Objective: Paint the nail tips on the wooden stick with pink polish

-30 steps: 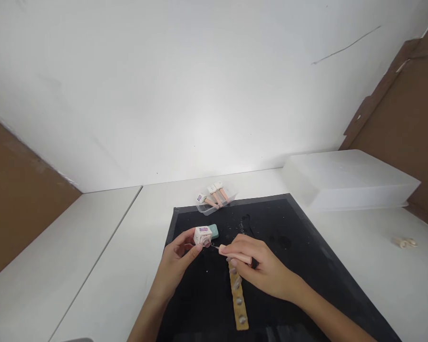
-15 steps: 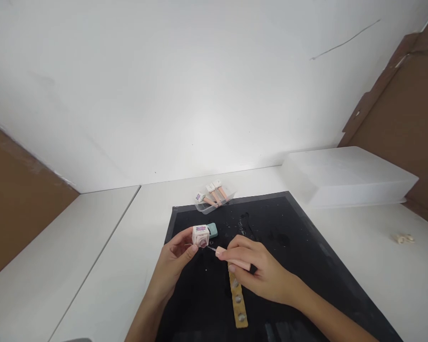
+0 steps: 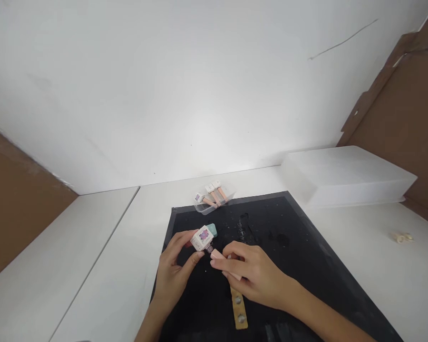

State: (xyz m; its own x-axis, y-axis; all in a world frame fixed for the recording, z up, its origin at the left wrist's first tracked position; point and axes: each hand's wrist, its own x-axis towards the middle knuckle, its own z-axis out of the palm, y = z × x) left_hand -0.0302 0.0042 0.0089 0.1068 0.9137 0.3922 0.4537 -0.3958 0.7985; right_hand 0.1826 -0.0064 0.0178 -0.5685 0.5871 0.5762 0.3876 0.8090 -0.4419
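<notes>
A white nail polish bottle [image 3: 202, 238] with a purple flower print is pinched in my left hand [image 3: 174, 266], its neck tilted down to the right. My right hand [image 3: 251, 270] holds the long pink brush cap [image 3: 219, 257] by its handle. The cap's end meets or nearly meets the bottle's neck, and the brush itself is not visible. Behind the bottle lies a teal object [image 3: 212, 230], partly covered. A tan strip with round grey discs [image 3: 239, 308] runs on the black mat below my right hand, which hides its upper end.
A clear plastic tray [image 3: 204, 209] with several pink-capped white bottles stands at the back edge of the black mat [image 3: 271, 228]. A white box [image 3: 349, 175] is at the back right. A small beige item [image 3: 402, 237] lies on the right of the white table.
My left hand has turned the bottle so its printed face shows and its neck points toward the cap. The cap has moved up to the neck; the brush that showed is out of sight.
</notes>
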